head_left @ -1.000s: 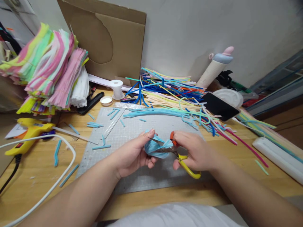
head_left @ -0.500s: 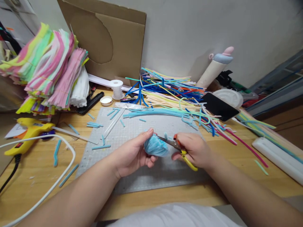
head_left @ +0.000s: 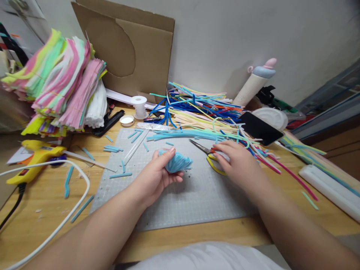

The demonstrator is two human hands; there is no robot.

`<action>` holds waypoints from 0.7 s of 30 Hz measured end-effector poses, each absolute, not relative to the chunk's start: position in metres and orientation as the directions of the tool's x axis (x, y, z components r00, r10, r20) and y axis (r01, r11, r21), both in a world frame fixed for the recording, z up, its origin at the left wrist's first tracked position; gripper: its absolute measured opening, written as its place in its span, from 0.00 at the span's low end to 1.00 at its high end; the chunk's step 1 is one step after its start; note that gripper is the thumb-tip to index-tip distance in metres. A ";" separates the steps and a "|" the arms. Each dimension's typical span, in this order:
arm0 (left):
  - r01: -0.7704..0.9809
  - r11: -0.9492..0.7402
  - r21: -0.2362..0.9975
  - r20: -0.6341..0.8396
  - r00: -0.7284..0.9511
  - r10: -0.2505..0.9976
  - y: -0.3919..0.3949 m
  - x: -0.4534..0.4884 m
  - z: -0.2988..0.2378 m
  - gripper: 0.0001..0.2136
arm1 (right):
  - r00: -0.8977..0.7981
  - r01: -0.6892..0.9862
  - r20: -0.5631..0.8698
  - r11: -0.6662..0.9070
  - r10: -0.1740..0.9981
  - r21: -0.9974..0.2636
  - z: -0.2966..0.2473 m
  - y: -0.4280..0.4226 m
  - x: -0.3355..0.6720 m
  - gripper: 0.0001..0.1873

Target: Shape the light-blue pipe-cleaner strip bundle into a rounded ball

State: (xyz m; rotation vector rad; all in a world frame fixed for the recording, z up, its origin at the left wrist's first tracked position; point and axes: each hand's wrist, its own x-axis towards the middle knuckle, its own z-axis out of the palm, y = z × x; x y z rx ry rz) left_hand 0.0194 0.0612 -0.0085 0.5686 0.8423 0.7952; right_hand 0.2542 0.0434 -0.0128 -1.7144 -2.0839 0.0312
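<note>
Wooden table (head_left: 197, 234) is backed by a grey wall (head_left: 213, 45); one cardboard sheet (head_left: 152, 48) is leaned at the surface's far edge. To its left, banded multicoloured strips (head_left: 62, 78) are stacked. One spool (head_left: 138, 108) and one round lid (head_left: 127, 120) are placed beyond the far left corner of one grey cutting mat (head_left: 174, 206).

The mat's far edge is crowded by a pile of mixed chenille stems (head_left: 194, 108), by which the area behind the scissors (head_left: 200, 147) is obstructed. Beyond the mat's far right corner, one phone (head_left: 260, 127) and one bottle (head_left: 250, 88) are noted. One yellow glue gun (head_left: 39, 157) is laid off the mat's left edge; the wood nearby is crossed by one white cord (head_left: 88, 180). Two longer blue offcuts (head_left: 81, 209) are counted on the wood there, one bent, one straight. One white case (head_left: 329, 193) is located near the surface's right edge.

One light-blue chenille bundle (head_left: 178, 163) is held above the mat's middle, pinched between thumb and fingers of the left hand (head_left: 160, 168). One pair of scissors is seen towards the mat's far right corner, its handles partly covered by the right hand (head_left: 233, 161); whether they are gripped cannot be told.
</note>
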 end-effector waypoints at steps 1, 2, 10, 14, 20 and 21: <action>-0.390 0.586 0.710 -0.430 0.418 0.800 0.061 0.019 -0.008 0.07 | -0.171 0.881 0.395 0.320 0.903 -0.350 -0.006 0.037 0.244 0.09; -0.396 0.590 0.704 -0.428 0.426 0.797 0.061 0.019 -0.008 0.08 | -0.202 0.828 0.468 0.405 0.861 -0.388 0.000 0.032 0.233 0.08; -0.440 0.593 0.675 -0.352 0.514 0.782 0.058 0.018 -0.005 0.08 | -0.134 0.666 0.493 0.447 0.859 -0.597 0.002 0.031 0.185 0.06; -0.289 0.325 0.901 -0.243 0.285 0.927 0.058 0.016 -0.006 0.19 | -0.004 0.427 0.373 0.339 0.928 -0.838 -0.009 0.033 0.189 0.05; 0.254 -0.319 0.913 0.218 0.358 0.908 0.058 0.013 -0.002 0.07 | -0.046 0.251 0.256 0.259 0.966 -0.933 -0.016 0.028 0.188 0.06; 0.265 -0.311 0.913 0.204 0.363 0.909 0.058 0.014 -0.002 0.05 | -0.047 0.237 0.248 0.252 0.968 -0.938 -0.018 0.027 0.187 0.06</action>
